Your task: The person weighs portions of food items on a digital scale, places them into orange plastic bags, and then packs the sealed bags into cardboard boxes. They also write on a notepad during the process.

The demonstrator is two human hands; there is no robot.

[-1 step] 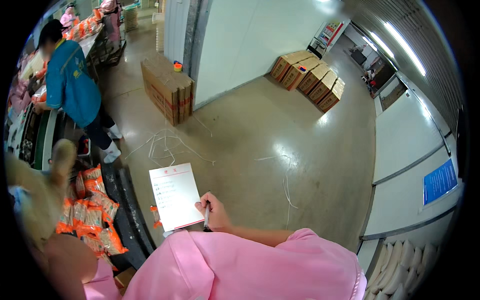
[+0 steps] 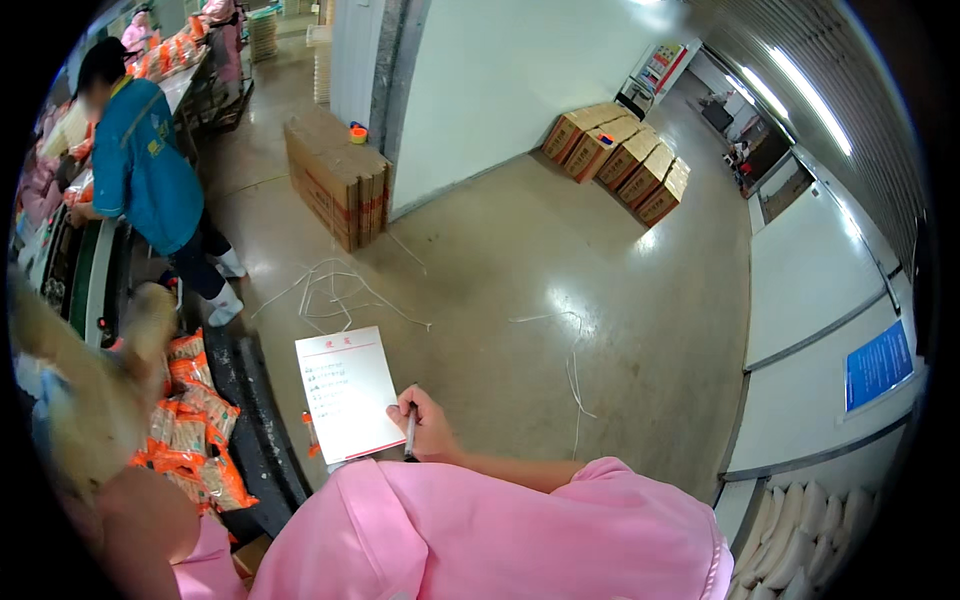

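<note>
My right hand is closed around a dark pen and grips the right edge of a white writing pad. The pad has a red heading and several handwritten lines. It is tilted, in front of my pink sleeve. My left hand is raised close to the camera at the left rim. It looks beige, perhaps gloved, and is too blurred to show what its fingers do. Behind it lie several clear-and-orange packages, partly hidden by the hand.
A co-worker in a blue top stands at a conveyor on the left. Flat cartons lean by the wall corner; closed boxes sit farther back. Loose white straps lie on the floor. White sacks fill the lower right.
My left hand has shifted slightly to the right and covers more of the packages. The writing pad has moved a little to the left in my right hand.
</note>
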